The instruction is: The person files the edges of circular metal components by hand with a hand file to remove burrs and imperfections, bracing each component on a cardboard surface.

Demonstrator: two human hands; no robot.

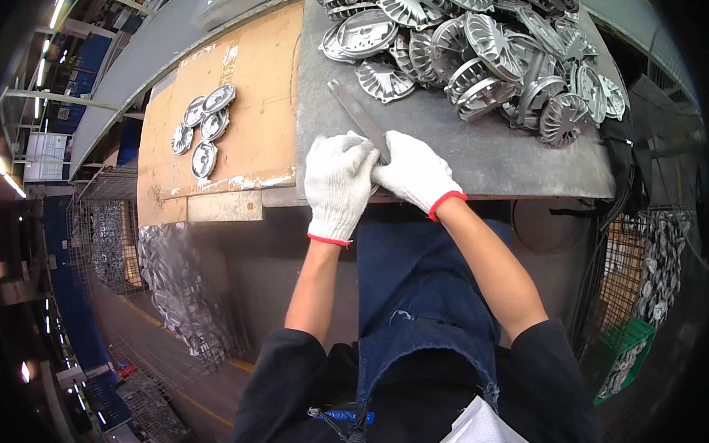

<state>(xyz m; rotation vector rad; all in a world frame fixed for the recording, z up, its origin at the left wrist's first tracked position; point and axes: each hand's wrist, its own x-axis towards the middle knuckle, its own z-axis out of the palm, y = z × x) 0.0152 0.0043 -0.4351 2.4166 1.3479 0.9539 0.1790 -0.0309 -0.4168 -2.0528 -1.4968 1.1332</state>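
Note:
Both of my hands wear white knit gloves with red cuffs and meet at the front edge of the grey worktop. My right hand is closed around the near end of a flat metal file, whose far end points up and to the left over the worktop. My left hand is closed, knuckles up, against the right hand's fingers. Whatever it grips is hidden by the glove. Beyond my hands, round finned metal castings lie in a heap at the back right.
On a brown cardboard sheet to the left rest several finished-looking round castings. Wire baskets full of metal parts stand below on the left. More parts fill a wire basket at right, near a green crate.

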